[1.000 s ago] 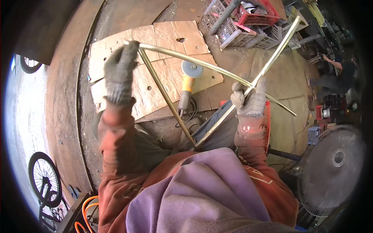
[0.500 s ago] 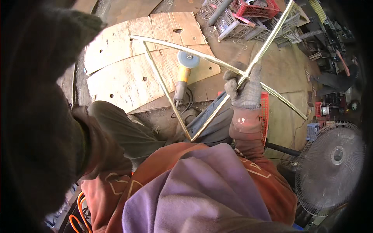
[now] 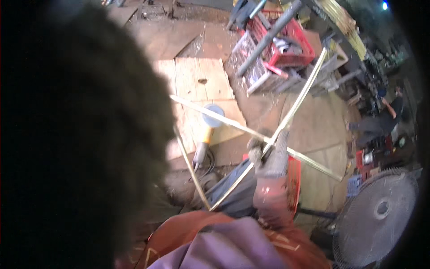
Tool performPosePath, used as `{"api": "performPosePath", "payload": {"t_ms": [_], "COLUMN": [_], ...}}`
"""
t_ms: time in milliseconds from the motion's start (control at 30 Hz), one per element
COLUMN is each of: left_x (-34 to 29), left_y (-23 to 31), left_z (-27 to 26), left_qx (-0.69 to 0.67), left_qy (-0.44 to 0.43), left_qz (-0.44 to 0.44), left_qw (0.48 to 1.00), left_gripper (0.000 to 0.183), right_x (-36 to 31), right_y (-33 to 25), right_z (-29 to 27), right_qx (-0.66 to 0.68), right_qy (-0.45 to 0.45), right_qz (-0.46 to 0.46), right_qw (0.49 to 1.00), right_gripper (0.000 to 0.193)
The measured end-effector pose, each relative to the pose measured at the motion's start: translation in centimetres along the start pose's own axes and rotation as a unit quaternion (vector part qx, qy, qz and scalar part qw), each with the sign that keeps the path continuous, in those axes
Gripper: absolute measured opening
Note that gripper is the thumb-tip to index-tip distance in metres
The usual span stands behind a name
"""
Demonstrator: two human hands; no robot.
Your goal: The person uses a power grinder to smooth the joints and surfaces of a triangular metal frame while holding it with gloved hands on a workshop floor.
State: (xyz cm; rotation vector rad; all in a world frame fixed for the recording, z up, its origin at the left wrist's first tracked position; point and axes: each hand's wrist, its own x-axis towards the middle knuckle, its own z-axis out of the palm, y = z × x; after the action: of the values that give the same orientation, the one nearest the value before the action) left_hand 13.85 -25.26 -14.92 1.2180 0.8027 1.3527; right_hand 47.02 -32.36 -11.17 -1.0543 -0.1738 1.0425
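Brown workshop floor [image 3: 172, 38], cardboard [image 3: 192, 83] at upper centre

At centre, the right hand [image 3: 271, 157] clamps a metal frame [image 3: 237, 125] at its crossing, long axis slanting toward upper right. The left hand [image 3: 103, 116] is a dark blur; I can't tell its grip.

Glare pales the cardboard sheet [image 3: 210, 92]; the right background is dim (a small bluish light [image 3: 384, 6] glints there). The left hand [image 3: 98, 134] looms near-black and unfocused; slight blur softens the rest; the fisheye rim darkens.
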Motion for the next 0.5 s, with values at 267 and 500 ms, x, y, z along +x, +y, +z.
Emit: {"api": "performPosePath", "payload": {"t_ms": [267,500], "left_x": [4.3,3.0], "left_y": [2.7,-1.3], "left_z": [1.6,2.0], "left_qx": [0.027,-0.006], "left_qy": [-0.02,-0.043], "left_qz": [0.078,-0.01], "left_qw": [0.996,0.999], "left_gripper": [0.037,0.033], "right_x": [1.7,1.3], "right_y": [0.3,-0.3], "right_z": [0.9,-1.9], "right_qx": [-0.016,-0.013], "right_qy": [-0.008,-0.058], "right_qz": [0.019,-0.014], "right_qw": [1.0,0.998], "right_gripper": [0.07,0.069]}}
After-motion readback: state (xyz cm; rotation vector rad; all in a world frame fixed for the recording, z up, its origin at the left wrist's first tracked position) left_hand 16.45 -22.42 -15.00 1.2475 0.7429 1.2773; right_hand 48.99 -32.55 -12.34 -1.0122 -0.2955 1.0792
